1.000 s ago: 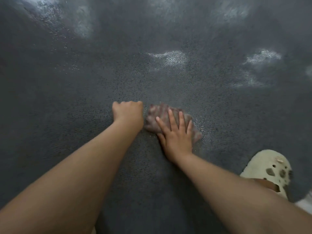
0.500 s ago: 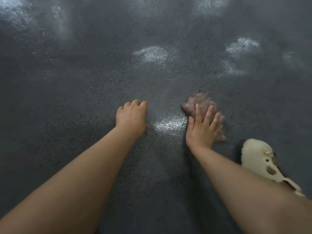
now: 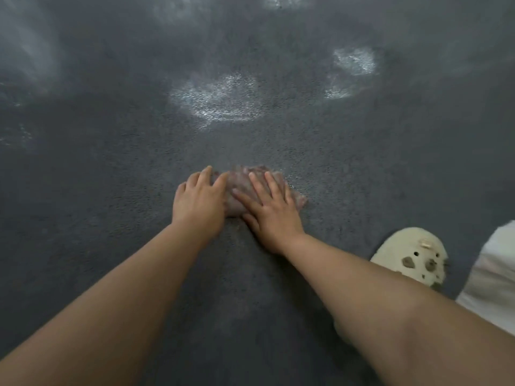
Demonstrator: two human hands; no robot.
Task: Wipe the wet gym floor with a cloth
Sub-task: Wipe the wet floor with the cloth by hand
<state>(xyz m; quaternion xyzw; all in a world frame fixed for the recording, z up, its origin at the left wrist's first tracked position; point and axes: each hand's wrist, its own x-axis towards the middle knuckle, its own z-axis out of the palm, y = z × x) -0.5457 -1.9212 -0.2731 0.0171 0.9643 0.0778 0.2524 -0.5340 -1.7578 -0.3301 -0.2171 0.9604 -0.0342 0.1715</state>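
A crumpled pinkish-brown cloth (image 3: pixel 243 181) lies on the dark grey textured gym floor (image 3: pixel 111 174) in the middle of the view. My right hand (image 3: pixel 271 208) presses flat on it with fingers spread. My left hand (image 3: pixel 199 200) rests beside it, its fingertips touching the cloth's left edge. Most of the cloth is hidden under the two hands. Shiny wet patches (image 3: pixel 220 98) gleam on the floor beyond the cloth.
A cream clog with holes (image 3: pixel 412 256) stands on the floor at the right, close to my right forearm. A bit of white clothing (image 3: pixel 493 277) shows at the right edge. More wet glare (image 3: pixel 354 61) lies farther back.
My right hand has slid the cloth back to the left, next to my left hand. My left hand has uncurled and now touches the cloth's edge. The view has shifted.
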